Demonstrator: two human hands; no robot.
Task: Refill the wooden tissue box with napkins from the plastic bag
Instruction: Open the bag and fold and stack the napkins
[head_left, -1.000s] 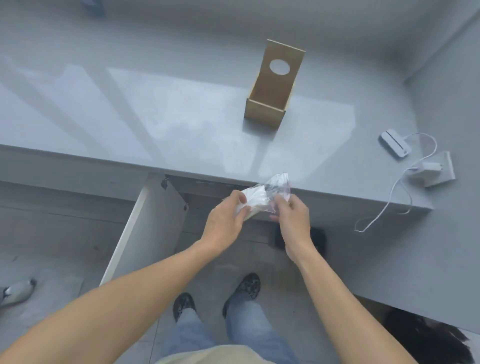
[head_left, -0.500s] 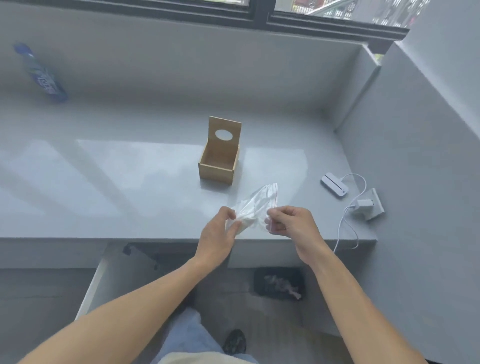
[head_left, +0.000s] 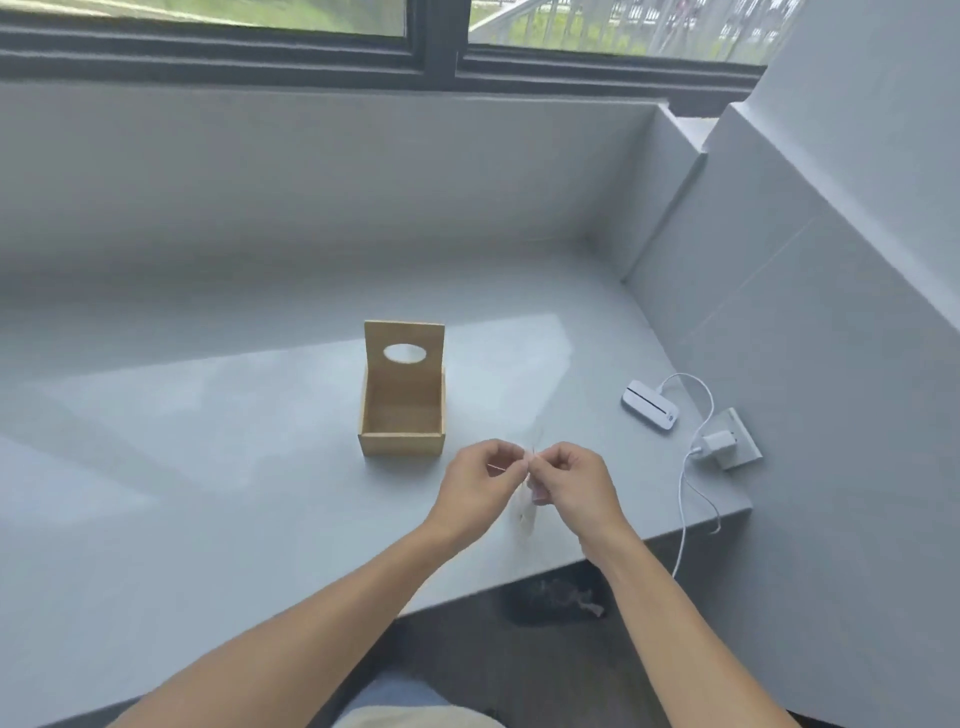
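The wooden tissue box (head_left: 402, 439) stands empty on the grey counter (head_left: 208, 467), its lid with an oval hole tilted up at the back. Just to its front right, my left hand (head_left: 475, 480) and my right hand (head_left: 574, 480) pinch the top edge of a clear plastic bag (head_left: 525, 512) between them. The bag hangs down over the counter, seen edge-on and blurred. White napkins inside it show only faintly.
A white flat device (head_left: 650, 404) lies at the right, wired by a white cable (head_left: 684, 499) to a charger (head_left: 719, 444) in a socket plate. The counter's front edge runs below my hands, with a dark bin (head_left: 550, 603) under it. Grey walls enclose back and right.
The view has lifted from the floor to the counter and window. Both hands carried the bag up over the counter, closer to the box, and now pinch its top edge together.
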